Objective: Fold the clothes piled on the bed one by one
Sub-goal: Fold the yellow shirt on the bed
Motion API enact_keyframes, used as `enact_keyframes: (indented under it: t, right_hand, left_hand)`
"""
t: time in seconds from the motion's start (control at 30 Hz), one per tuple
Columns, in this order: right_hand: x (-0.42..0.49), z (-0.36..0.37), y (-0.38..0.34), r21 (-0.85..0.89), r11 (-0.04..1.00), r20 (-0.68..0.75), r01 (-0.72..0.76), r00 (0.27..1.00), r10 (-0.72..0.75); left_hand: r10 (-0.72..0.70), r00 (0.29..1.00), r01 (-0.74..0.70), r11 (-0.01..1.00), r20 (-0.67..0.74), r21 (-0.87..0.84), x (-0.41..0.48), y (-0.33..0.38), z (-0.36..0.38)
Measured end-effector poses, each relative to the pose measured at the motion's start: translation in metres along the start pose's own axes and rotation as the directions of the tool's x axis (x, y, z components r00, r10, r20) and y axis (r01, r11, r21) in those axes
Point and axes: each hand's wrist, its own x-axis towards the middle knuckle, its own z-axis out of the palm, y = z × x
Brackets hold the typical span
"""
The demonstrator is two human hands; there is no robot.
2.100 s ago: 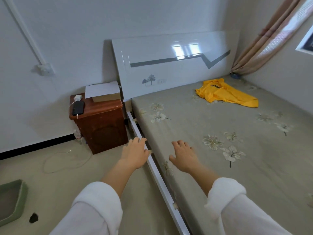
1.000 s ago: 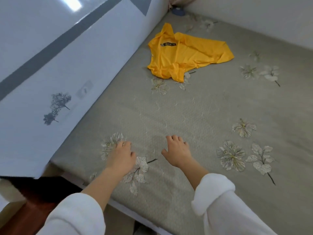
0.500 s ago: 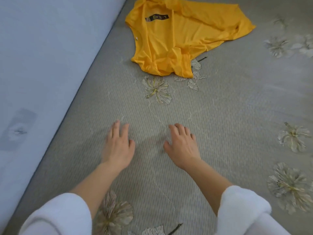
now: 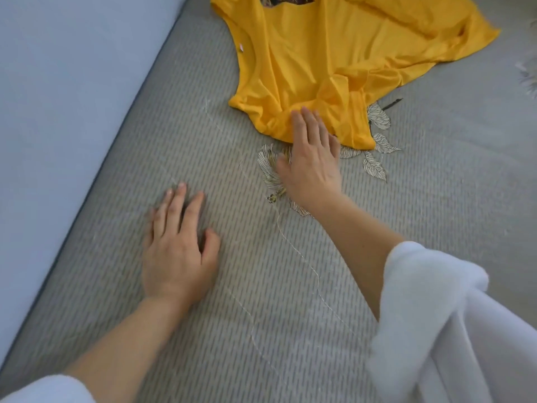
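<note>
Bed [image 4: 436, 199] | right grip [image 4: 312, 161] open, fingertips overlapping yellow shirt [image 4: 334, 53]

Left hand [image 4: 177, 251], right hand [image 4: 311, 161] flat, outstretched

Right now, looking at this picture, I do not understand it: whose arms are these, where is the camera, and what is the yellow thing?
There is no machine here. A person wears one camera on the head, looking forward and down, so you see that person's own arms in white sleeves. The left hand rests flat on the grey flowered bed cover. The right hand reaches forward, its fingertips at the near edge of a crumpled yellow shirt lying on the bed. Neither hand holds anything yet. The pale panel on the left is the headboard.
</note>
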Motion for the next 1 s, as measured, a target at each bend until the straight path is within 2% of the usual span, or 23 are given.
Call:
enact_keyframes:
  t: [0.1, 0.2, 0.27, 0.43, 0.53, 0.63, 0.67, 0.73, 0.83, 0.9, 1.0]
  right_hand:
    - [0.033, 0.006, -0.007, 0.015, 1.0, 0.054, -0.007, 0.999, 0.006]
    - [0.04, 0.007, -0.016, 0.031, 0.996, -0.064, -0.086, 0.994, 0.088]
    - [0.03, 0.007, -0.02, 0.039, 0.997, -0.087, -0.064, 0.994, 0.067]
    - [-0.045, 0.004, -0.023, 0.133, 0.991, 0.052, 0.032, 0.998, -0.039]
    - [-0.114, -0.002, -0.019, 0.147, 0.986, 0.205, 0.076, 0.973, -0.106]
    - [-0.172, -0.015, -0.007, 0.222, 0.975, 0.332, -0.002, 0.94, -0.073]
    - [-0.188, -0.019, -0.002, 0.249, 0.967, 0.364, -0.047, 0.93, -0.049]
    - [-0.219, -0.03, 0.011, 0.265, 0.959, 0.436, -0.102, 0.899, -0.025]
    - [-0.265, -0.048, 0.038, 0.208, 0.972, 0.562, -0.112, 0.827, -0.025]
    - [-0.297, -0.063, 0.065, 0.132, 0.983, 0.611, -0.127, 0.791, 0.02]
    - [-0.345, -0.086, 0.116, 0.014, 0.985, 0.6, -0.175, 0.789, 0.131]
  left_hand:
    - [-0.005, 1.0, 0.005, 1.0, -0.003, 0.006, 0.0, -0.001, 0.0]
    - [0.007, 1.0, -0.007, 1.0, -0.008, 0.005, 0.001, -0.001, 0.001]
    - [0.022, 0.999, -0.022, 1.0, -0.032, 0.001, 0.001, -0.003, 0.002]
    - [0.051, 0.997, -0.05, 0.998, -0.063, 0.024, 0.002, -0.006, 0.007]
    - [0.039, 0.999, -0.038, 0.994, -0.008, 0.103, 0.004, -0.001, 0.003]
    - [0.023, 0.997, -0.034, 0.988, 0.072, 0.153, -0.004, 0.011, -0.012]
    - [0.06, 0.995, -0.074, 0.983, 0.081, 0.17, -0.014, 0.014, -0.017]
    - [0.224, 0.971, -0.237, 0.936, 0.08, 0.259, -0.045, 0.02, -0.022]
    - [0.389, 0.91, -0.414, 0.846, 0.143, 0.336, -0.096, 0.031, -0.022]
    - [0.489, 0.847, -0.531, 0.785, 0.207, 0.318, -0.132, 0.047, -0.016]
    - [0.601, 0.766, -0.641, 0.739, 0.228, 0.207, -0.202, 0.079, 0.0]
